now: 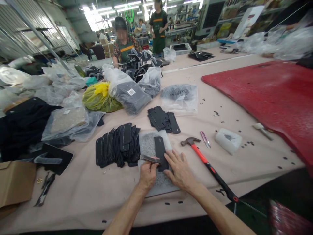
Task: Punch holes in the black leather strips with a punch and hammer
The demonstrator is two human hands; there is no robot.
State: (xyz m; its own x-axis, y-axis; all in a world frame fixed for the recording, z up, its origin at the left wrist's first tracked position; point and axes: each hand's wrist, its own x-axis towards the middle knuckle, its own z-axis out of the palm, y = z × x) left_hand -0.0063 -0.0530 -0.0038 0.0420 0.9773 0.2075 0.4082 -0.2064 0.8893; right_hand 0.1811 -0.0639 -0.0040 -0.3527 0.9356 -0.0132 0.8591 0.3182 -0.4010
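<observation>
My left hand (148, 176) is closed round a short metal bar-like tool (150, 159), which lies slanted across the lower part of a black flat panel (160, 148). The tool's exact kind is hard to make out. My right hand (179, 169) lies with fingers spread, its fingertips on the panel's right edge. Under the panel is a worn whitish board (148, 143) covered in dark marks. Left of the board stands a tight row of similar black panels (117, 145). A looser pile of black pieces (160, 119) lies just beyond the board.
To the right are a claw hammer (202, 155) with a red and black handle, pink thread snips (205, 139) and a white block (228, 140). A red sheet (259, 88) covers the far right. Bagged goods (132, 94) and a cardboard box (17, 182) are left. Co-workers stand behind.
</observation>
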